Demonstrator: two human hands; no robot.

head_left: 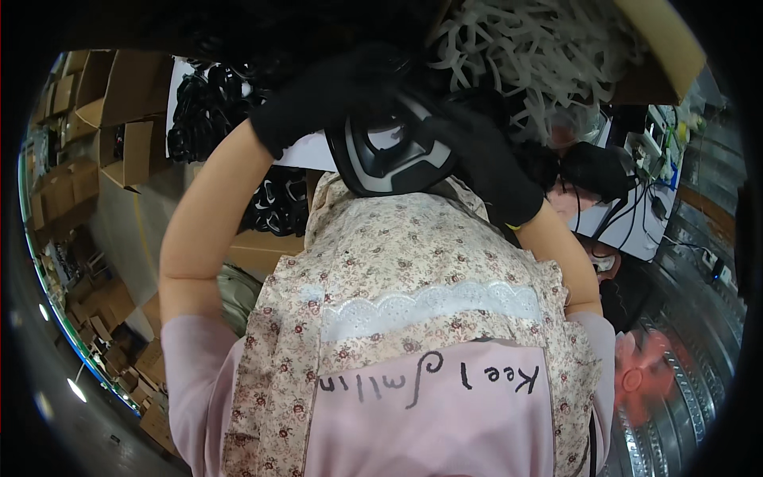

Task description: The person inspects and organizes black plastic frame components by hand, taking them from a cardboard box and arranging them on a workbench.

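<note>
A curved black plastic frame with light grey trim and an opening through its middle (369, 176) is held in front of my apron, at the table's near edge. My left hand (318, 99), in a black glove, reaches over its upper left side; its fingertips blend into the dark things behind. My right hand (486, 155), gloved in black too, is closed on the frame's right side, with its fingers near the upper grey trim. White tabletop shows through the opening.
Translucent white strips (540, 56) fill a cardboard box (664, 44) at the far right. Black plastic parts (208, 107) are heaped on the table's left, more (278, 203) sit lower down. Cables (628, 211) hang at right beside a red fan (636, 370). Cardboard boxes (135, 87) stand left.
</note>
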